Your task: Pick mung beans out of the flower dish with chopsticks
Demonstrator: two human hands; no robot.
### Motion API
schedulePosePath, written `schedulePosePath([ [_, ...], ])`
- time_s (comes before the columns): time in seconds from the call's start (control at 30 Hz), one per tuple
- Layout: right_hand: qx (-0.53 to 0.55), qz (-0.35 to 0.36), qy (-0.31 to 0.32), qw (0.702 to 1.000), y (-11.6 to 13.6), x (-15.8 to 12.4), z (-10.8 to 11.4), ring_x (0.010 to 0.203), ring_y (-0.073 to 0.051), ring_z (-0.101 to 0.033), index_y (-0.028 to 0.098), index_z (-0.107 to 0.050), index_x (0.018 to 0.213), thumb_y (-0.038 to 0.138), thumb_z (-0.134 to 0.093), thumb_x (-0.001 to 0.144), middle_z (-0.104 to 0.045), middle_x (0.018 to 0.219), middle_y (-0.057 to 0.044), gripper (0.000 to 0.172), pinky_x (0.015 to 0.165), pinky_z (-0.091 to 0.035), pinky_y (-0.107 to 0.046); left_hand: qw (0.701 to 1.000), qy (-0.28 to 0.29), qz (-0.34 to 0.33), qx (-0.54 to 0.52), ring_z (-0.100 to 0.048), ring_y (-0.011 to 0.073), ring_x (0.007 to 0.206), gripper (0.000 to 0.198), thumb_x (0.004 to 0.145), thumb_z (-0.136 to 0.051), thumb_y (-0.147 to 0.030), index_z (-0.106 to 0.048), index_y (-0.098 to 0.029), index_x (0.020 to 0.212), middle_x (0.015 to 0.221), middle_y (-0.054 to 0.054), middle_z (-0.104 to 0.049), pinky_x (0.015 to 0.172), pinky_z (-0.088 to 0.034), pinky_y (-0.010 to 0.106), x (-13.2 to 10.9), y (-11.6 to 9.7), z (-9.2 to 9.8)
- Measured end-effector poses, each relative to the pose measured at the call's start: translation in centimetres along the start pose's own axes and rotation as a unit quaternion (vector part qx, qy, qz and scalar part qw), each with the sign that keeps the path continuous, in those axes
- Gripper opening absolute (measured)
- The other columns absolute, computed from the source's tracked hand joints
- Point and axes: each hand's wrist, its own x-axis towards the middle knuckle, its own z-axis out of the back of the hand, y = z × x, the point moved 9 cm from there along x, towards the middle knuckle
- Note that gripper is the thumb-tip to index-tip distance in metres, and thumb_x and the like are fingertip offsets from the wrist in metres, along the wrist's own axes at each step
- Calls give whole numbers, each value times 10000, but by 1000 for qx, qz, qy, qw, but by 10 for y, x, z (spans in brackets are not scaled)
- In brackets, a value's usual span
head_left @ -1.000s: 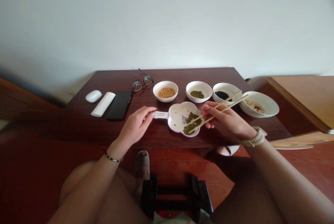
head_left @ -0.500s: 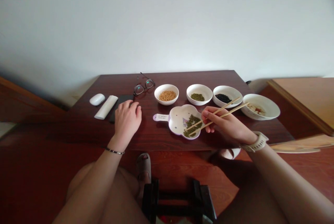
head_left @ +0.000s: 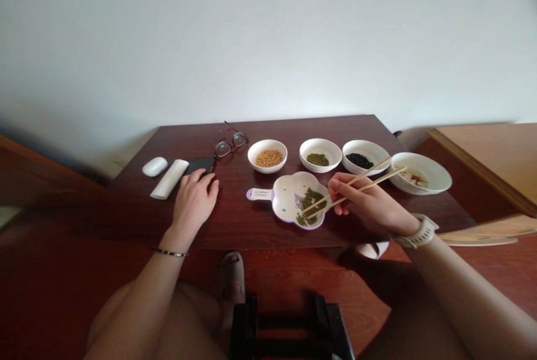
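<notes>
Wooden chopsticks [head_left: 377, 182] held in right hand [head_left: 369, 203], tips angled down over green mung beans [head_left: 311, 206], heaped in flower-shaped white dish [head_left: 289, 195] with purple rim, tab handle pointing left. Left hand [head_left: 193, 203] resting, fingers curved, on black smartphone [head_left: 200, 165] lying flat.

A home — wooden table [head_left: 260, 225], plank floor [head_left: 369, 293]
</notes>
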Motion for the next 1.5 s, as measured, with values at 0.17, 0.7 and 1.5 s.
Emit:
schedulePosePath([
  [0.17, -2, 3, -2, 1000, 2, 1, -1, 642, -128, -627, 204, -660, 903, 560, -638, 1070, -650, 782, -16, 394, 568, -507, -240, 1000, -11, -6, -17, -592, 369, 1334, 518, 1113, -421, -429, -795, -127, 1306, 1461, 196, -669, 1210, -457, 530, -1, 0, 1],
  [0.7, 6, -3, -4, 1000, 2, 4, -3, 639, -127, -625, 200, -663, 900, 563, -647, 1064, -651, 798, -18, 399, 555, -491, -238, 1000, 4, 26, 8, -581, 388, 1362, 484, 1104, -441, -403, -778, -126, 1313, 1500, 196, -656, 1181, -491, 538, -5, -10, 5],
  [1.5, -5, -5, -46, 999, 16, -4, -1, 600, -177, -635, 220, -746, 877, 660, -608, 1045, -716, 721, -47, 491, 580, -533, -311, 795, 252, 85, -545, -529, 93, 532, 379, 1075, -562, -557, -696, -205, 1105, 806, -7, -657, 490, -364, 223, -26, -102, -21],
])
